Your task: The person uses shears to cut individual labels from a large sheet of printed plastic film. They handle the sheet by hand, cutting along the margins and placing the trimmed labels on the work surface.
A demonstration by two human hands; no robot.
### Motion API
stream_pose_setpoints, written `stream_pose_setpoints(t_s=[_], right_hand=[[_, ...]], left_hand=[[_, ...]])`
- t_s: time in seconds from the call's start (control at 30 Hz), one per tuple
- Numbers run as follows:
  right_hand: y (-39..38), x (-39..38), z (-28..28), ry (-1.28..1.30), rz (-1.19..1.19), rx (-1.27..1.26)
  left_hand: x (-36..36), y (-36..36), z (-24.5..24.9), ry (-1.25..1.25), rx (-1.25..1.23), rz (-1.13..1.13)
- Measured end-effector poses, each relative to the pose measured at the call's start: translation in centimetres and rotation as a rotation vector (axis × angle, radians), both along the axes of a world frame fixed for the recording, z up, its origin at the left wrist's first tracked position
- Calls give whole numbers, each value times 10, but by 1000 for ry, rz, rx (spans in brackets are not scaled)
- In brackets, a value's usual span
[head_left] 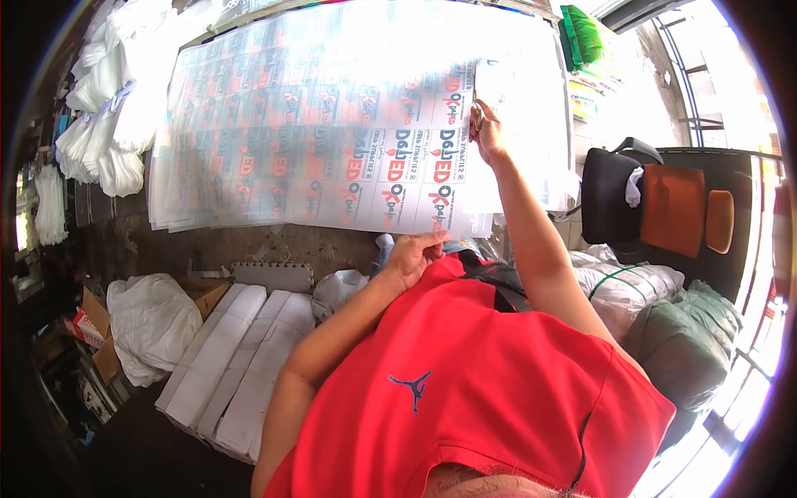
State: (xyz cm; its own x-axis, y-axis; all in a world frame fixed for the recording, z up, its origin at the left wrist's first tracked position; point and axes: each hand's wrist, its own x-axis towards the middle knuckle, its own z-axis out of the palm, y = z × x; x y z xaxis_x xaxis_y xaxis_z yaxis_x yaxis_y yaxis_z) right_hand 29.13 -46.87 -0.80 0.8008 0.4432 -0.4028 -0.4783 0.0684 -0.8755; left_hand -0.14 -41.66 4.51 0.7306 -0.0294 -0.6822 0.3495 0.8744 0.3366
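A large translucent sheet (357,166), printed in rows of red and dark lettering, lies over other sheets on a table. My left hand (415,256) is closed at the sheet's near edge, with thumb and finger pinching it close to my body. Farther up, at the right end of the print, my right hand (488,133) is closed around a small dark tool (476,116) that looks like scissors. The tool is at the sheet's right edge; its exact shape is hard to make out. Glare washes out the far part of the sheets.
White bundles (112,124) hang at the left. Long white boxes (241,365) and a white sack (149,324) stand at lower left. A black and orange chair (672,207) is at the right, above wrapped sacks (685,340). A green package (583,37) is at the upper right.
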Motion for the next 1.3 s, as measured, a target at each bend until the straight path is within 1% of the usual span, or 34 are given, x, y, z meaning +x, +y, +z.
stream_pose_setpoints(t_s=[0.1, 0.17, 0.23, 0.4, 0.47, 0.53, 0.73, 0.87, 0.93, 1.07, 1.2, 1.3], right_hand=[[2, 4, -1, 3, -15, -14], [3, 6, -1, 8, -30, -35], [4, 8, -3, 6, -2, 8], [5, 15, -2, 7, 18, -4], [7, 19, -3, 12, 20, 1], [9, 23, -4, 9, 25, 23], [16, 26, -8, 5, -22, -7], [13, 37, -16, 21, -47, 34], [12, 42, -13, 28, 4, 37], [14, 43, -4, 31, -40, 30], [15, 47, -2, 29, -32, 61], [19, 54, 0, 16, -20, 38]], left_hand=[[0, -1, 0, -12, -5, -24], [0, -2, 0, 5, -12, -1], [0, -2, 0, 2, -12, 2], [0, -2, -4, 14, 7, -2], [-3, -3, -8, -22, -25, -9], [-2, -2, -4, -1, -35, -10], [0, -3, -2, 5, -62, -3], [0, -3, 0, 0, -46, -23], [-1, -3, -2, 18, -57, -24], [-4, -4, -4, 36, -59, -30], [-4, -5, -5, 38, -50, -12], [-5, -5, -10, 17, -47, -27]])
